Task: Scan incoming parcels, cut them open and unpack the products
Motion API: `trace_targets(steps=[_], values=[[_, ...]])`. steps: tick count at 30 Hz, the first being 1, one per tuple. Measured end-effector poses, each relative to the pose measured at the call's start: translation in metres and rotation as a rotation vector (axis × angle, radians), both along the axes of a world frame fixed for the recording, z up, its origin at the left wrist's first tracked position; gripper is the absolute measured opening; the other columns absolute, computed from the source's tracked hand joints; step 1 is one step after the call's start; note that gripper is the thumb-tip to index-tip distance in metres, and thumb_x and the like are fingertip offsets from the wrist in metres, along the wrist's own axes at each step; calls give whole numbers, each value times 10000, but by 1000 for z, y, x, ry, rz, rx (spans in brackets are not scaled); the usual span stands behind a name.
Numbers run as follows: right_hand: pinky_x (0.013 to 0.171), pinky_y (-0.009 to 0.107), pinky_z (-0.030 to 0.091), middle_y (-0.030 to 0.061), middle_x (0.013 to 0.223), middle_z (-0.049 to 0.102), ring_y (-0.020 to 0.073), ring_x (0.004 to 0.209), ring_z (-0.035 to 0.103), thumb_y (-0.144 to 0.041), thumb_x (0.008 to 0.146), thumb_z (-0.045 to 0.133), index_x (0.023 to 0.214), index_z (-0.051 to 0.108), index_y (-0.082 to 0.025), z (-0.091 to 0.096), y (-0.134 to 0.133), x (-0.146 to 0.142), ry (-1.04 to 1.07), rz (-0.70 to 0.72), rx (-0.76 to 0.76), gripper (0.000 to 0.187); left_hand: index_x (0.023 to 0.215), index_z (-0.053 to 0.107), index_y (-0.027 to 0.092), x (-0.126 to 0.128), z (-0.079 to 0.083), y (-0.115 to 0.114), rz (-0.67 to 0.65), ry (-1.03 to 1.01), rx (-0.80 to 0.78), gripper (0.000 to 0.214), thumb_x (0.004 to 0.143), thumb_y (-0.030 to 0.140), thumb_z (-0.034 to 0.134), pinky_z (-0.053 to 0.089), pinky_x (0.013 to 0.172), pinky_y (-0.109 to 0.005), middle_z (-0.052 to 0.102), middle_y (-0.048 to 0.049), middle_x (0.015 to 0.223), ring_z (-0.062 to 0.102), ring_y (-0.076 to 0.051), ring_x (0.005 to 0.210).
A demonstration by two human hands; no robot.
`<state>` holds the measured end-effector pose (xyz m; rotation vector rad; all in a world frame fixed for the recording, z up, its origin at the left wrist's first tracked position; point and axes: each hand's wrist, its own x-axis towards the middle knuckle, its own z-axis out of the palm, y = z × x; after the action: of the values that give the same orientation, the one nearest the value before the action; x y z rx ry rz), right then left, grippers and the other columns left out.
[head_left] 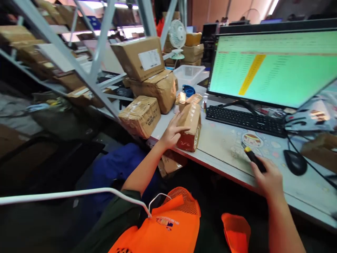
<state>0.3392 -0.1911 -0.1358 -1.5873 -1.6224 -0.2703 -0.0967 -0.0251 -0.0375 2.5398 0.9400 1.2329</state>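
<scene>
My left hand (172,131) lies against the left side of a small brown cardboard box (194,121), its fingers stretched out along the side and near edge. The box stands at the front edge of the white desk (218,135), with tape along its top. In my right hand (270,177) is a utility knife (254,158) with a black and yellow handle, its tip pointing up and left over the desk, apart from the box. The fingers are closed around the handle.
Left of the box are stacked cartons (139,116) beside a grey metal rack (101,45). Behind stand a white basket (190,74) and a blue tape roll (189,90). A monitor (276,66), keyboard (244,120), and mouse (295,162) with its cable occupy the right.
</scene>
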Motion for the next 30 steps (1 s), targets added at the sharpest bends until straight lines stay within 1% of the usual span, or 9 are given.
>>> trace_targets(steps=[3,6,9,12,15,19,23,26,30], values=[[908,497,604,146,1066,784,343,980,758,-552,1011,618,1225,754,-179,-26,-8,9,-34,-7,-20,451,1184,736,217,-12,-18,-9,297,-248,-16,366,955,168,455,457,1234,-595,595,-129,1545,553,-296,1467],[913,496,609,157,1069,785,349,978,763,-543,1006,629,1225,752,-158,-32,-8,8,-40,-23,13,459,1250,649,181,1,-26,-12,457,-305,44,353,962,385,651,482,1200,-597,641,-190,1430,591,-342,1388],[893,490,614,154,1042,787,347,952,768,-527,1001,643,1215,756,-151,-29,-7,8,-45,-27,31,447,1282,612,181,6,-27,-4,386,-254,125,496,917,487,747,460,1214,-616,638,-208,1431,568,-359,1408],[888,491,620,158,1052,791,344,953,769,-507,996,659,1213,757,-153,-30,-7,10,-43,-24,49,426,1268,649,209,-11,-22,12,155,-161,84,365,990,444,622,444,1240,-607,640,-170,1476,527,-329,1485],[889,499,625,160,1052,794,338,956,767,-481,998,664,1199,758,-155,-28,-8,7,-38,-18,62,394,1167,709,212,-26,-16,27,156,-165,43,304,1048,350,466,430,1254,-607,698,-131,1418,534,-305,1489],[917,501,638,147,1085,795,316,996,767,-436,998,667,1202,756,-185,-1,-7,-26,19,94,78,336,1275,717,200,-3,-10,22,239,-139,81,442,1102,457,402,344,1283,-654,670,-139,1479,447,-344,1552],[940,452,650,126,1161,775,282,1053,759,-366,997,674,1273,746,-236,46,-5,-86,57,322,2,314,1476,615,233,35,-16,1,-12,-32,92,740,1057,758,305,293,1298,-658,560,-168,1602,367,-378,1603],[921,435,654,131,1180,759,275,1052,755,-329,1016,649,1318,728,-237,73,-6,-120,18,424,-41,326,1575,490,240,47,-25,-3,-130,4,116,961,895,918,491,274,1306,-666,469,-215,1655,294,-422,1630],[895,437,658,136,1177,757,279,1033,760,-330,1031,627,1329,718,-231,89,-9,-131,-5,397,-87,327,1593,403,265,48,-35,-2,-94,-2,103,1151,710,923,737,246,1299,-718,420,-232,1656,241,-469,1638]])
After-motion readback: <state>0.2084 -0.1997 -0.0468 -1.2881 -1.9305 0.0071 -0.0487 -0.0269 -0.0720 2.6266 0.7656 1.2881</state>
